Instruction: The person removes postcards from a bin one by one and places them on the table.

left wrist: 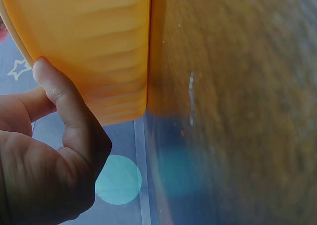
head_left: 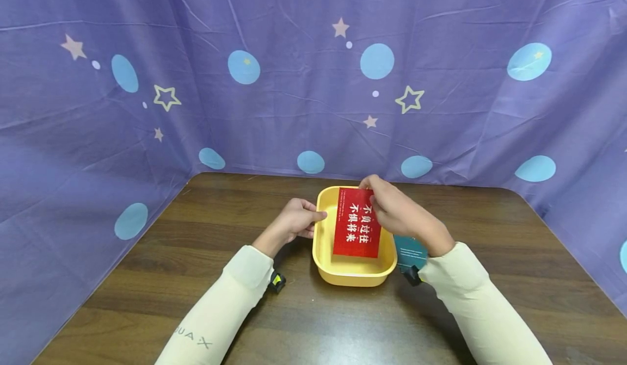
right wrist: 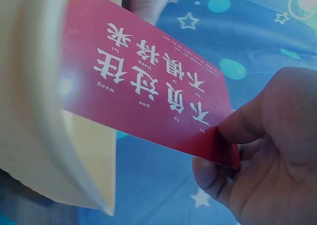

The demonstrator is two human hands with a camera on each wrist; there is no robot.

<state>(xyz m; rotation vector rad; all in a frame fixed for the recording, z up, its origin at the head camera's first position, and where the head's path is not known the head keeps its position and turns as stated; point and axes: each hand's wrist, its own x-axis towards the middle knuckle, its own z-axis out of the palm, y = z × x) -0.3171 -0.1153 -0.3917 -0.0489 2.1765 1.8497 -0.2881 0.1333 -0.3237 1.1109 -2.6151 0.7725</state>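
A yellow plastic basin (head_left: 355, 280) with rounded corners stands on the wooden table. My left hand (head_left: 295, 219) grips its left rim, thumb over the edge and fingers along the outside. The left wrist view shows the ribbed outer wall of the basin (left wrist: 114, 51) beside my left thumb (left wrist: 69, 101). My right hand (head_left: 397, 210) pinches a red card (head_left: 356, 245) with white Chinese characters by its far right corner. This card slants over the basin's inside. In the right wrist view, thumb and fingers hold the red card (right wrist: 148, 81) at one corner; the other end is within the basin.
To the right of the basin a teal card (head_left: 410, 253) with small white print lies on the table (head_left: 313, 321), partly hidden by my right forearm. A purple curtain (head_left: 313, 82) with stars and blue spots hangs behind the table and along its sides.
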